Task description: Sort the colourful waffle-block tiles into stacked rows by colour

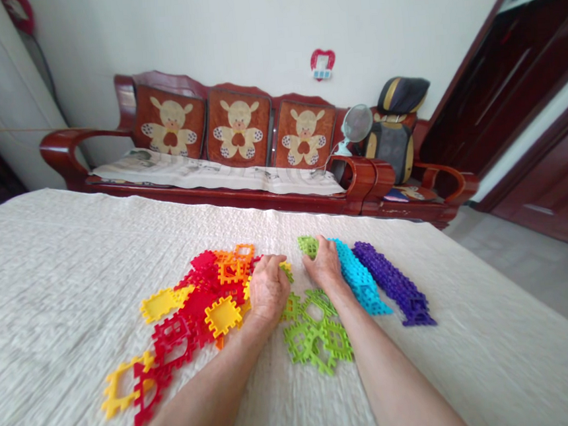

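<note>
My left hand (269, 286) is curled over the right side of a mixed pile, and its fingers hide whatever they may hold. Yellow and green edges show beside its fingertips. Around it lie red interlocking plastic tiles (197, 307), orange tiles (233, 268) and a yellow square tile (223, 316). My right hand (325, 262) has its thumb and fingers closed at a green interlocking tile (308, 245). Between my forearms lie loose green tiles (317, 339). Just right of my right hand is a row of light blue tiles (362, 278), with a row of purple tiles (394, 283) beyond it.
A white quilted cloth (473, 329) covers the table. Behind the table's far edge stands a wooden sofa (77, 151) with bear cushions (238, 124). A small fan (357, 124) and a chair with a massage pad (392, 147) are at the right.
</note>
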Demonstrator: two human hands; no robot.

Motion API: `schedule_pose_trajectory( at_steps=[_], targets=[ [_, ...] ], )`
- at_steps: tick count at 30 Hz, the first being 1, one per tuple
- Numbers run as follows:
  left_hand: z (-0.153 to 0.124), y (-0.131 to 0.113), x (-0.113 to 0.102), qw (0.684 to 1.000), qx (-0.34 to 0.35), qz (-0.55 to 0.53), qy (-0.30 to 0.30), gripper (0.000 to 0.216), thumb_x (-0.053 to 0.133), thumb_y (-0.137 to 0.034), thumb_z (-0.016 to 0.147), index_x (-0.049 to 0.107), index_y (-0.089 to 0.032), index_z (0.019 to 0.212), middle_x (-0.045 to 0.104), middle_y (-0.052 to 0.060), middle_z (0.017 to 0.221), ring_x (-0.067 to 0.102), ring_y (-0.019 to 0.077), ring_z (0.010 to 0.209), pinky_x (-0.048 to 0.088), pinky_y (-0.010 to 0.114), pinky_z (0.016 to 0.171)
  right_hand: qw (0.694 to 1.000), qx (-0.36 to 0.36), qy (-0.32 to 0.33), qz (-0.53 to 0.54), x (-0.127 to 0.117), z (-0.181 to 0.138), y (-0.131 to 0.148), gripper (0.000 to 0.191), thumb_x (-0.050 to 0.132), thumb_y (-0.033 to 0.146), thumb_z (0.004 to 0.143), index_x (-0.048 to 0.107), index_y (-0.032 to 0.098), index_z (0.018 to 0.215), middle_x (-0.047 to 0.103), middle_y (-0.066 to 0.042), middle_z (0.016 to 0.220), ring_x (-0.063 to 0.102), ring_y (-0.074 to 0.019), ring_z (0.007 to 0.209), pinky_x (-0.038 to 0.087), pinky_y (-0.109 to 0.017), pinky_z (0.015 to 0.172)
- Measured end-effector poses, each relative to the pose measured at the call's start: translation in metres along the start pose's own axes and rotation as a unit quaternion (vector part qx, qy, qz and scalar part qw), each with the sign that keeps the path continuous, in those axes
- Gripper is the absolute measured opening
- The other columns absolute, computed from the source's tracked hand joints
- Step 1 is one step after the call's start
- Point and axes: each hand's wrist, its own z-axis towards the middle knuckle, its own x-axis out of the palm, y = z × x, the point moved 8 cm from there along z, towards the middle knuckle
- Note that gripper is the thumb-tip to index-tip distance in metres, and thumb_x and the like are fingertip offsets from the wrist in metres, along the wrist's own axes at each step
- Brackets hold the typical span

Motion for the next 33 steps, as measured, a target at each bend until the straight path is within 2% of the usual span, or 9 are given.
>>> schedule_pose_trajectory(
  at_steps=[26,30,33],
  targets=[
    [-0.001,0.002,0.0,1.0,-0.003,-0.01,-0.003,0.032,0.042,-0.005,0.08,0.066,-0.018,0.098,0.067,0.005,0.09,0.063,0.0171,0.085,0.051,0.028,0.08,1.0,-0.017,-0.006,0.003,0.002,0.0,-0.001,0.054,0.061,0.023,0.072,0.049,0.011,0.123,0.053,-0.016,0.111,0.048,-0.0288,0.108,0.04,-0.041,0.097],
    [0.0,0.003,0.0,1.0,-0.013,-0.001,0.01,0.033,0.042,-0.006,0.08,0.066,-0.018,0.098,0.067,0.005,0.09,0.063,0.0172,0.085,0.051,0.028,0.08,1.0,-0.021,0.002,-0.01,-0.008,-0.001,0.009,0.053,0.061,0.024,0.073,0.05,0.011,0.123,0.053,-0.016,0.114,0.047,-0.0281,0.111,0.039,-0.04,0.097],
    [0.001,0.003,0.001,0.999,-0.019,0.006,0.027,0.033,0.042,-0.006,0.079,0.067,-0.017,0.098,0.068,0.006,0.091,0.064,0.0177,0.086,0.051,0.029,0.081,0.999,-0.023,0.029,-0.037,-0.023,-0.003,0.018,0.041,0.057,0.025,0.077,0.057,0.011,0.116,0.056,-0.016,0.114,0.05,-0.0267,0.11,0.04,-0.036,0.096]
  ],
)
